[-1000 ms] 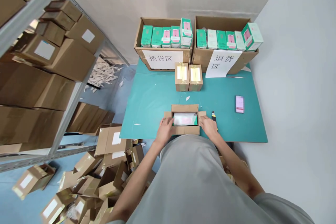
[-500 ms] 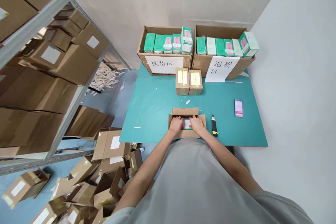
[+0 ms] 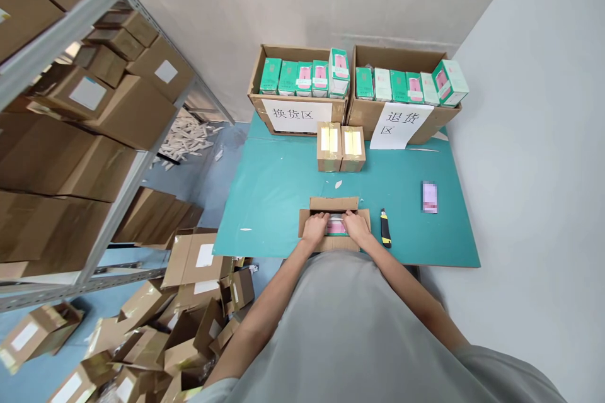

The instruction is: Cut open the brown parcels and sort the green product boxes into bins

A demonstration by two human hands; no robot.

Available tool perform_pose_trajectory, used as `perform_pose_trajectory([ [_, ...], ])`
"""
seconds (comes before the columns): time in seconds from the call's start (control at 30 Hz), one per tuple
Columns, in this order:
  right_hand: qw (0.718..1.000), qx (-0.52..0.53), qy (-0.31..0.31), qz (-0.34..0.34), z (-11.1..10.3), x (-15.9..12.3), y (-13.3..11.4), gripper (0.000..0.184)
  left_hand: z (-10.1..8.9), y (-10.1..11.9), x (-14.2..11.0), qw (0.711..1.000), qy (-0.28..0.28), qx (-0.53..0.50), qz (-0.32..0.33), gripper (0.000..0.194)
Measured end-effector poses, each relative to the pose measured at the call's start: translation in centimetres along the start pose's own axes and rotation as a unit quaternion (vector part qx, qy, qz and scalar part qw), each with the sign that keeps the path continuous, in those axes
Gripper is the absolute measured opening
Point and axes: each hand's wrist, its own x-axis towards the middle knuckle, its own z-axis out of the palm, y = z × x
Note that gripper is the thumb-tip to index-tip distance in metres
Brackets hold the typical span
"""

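Observation:
An opened small cardboard box [image 3: 333, 203] stands at the table's near edge, flaps folded out. Inside it lies a pink, white and green product box [image 3: 336, 227], its upper face showing between my hands. My left hand [image 3: 316, 228] reaches in at the left end, fingers curled down on the product box. At the opposite end my right hand [image 3: 356, 225] grips it the same way; the fingertips of both hands are partly hidden inside. A black and yellow utility knife [image 3: 386, 228] lies on the table just right of my right hand.
Two taped cartons [image 3: 341, 148] stand mid-table. Behind them are two large labelled boxes, left [image 3: 258, 104] and right [image 3: 447, 116], filled with green and white product boxes. A phone [image 3: 430, 197] lies at right. Shelving [image 3: 142, 182] and heaped cartons [image 3: 193, 261] occupy the left side.
More of the product box's pink face now shows between my hands, and it seems slightly raised or tilted. My hands stay at its two ends. The whole view has shifted slightly.

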Motion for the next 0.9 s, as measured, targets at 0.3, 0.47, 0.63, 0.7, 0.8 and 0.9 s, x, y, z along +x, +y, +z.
perform_pose_trajectory([
  [0.3,0.997,-0.055,0.013,-0.053,0.5,-0.3,-0.7,0.053,0.5,-1.2,0.1,0.997,-0.031,-0.007,0.077,0.058],
  [0.47,0.996,-0.066,0.018,-0.063,0.6,-0.2,-0.8,0.048,0.2,-0.7,0.5,0.998,-0.027,0.003,0.064,0.056],
  [0.63,0.996,-0.039,0.047,-0.066,0.1,-1.5,-0.6,0.065,-1.2,-0.2,-0.5,0.997,-0.005,0.015,0.070,0.070],
  [0.7,0.994,-0.015,0.076,-0.075,-0.3,-2.6,-0.2,0.072,-2.1,-0.1,-1.4,0.997,0.019,0.014,0.075,0.074],
  [0.8,0.987,0.034,0.130,-0.088,-1.2,-4.4,0.6,0.075,-3.6,-0.2,-2.9,0.995,0.058,-0.018,0.081,0.076],
  [0.9,0.971,0.119,0.198,-0.057,-2.0,-5.8,1.4,0.072,-4.7,-0.3,-4.2,0.989,0.099,-0.090,0.064,0.075],
])
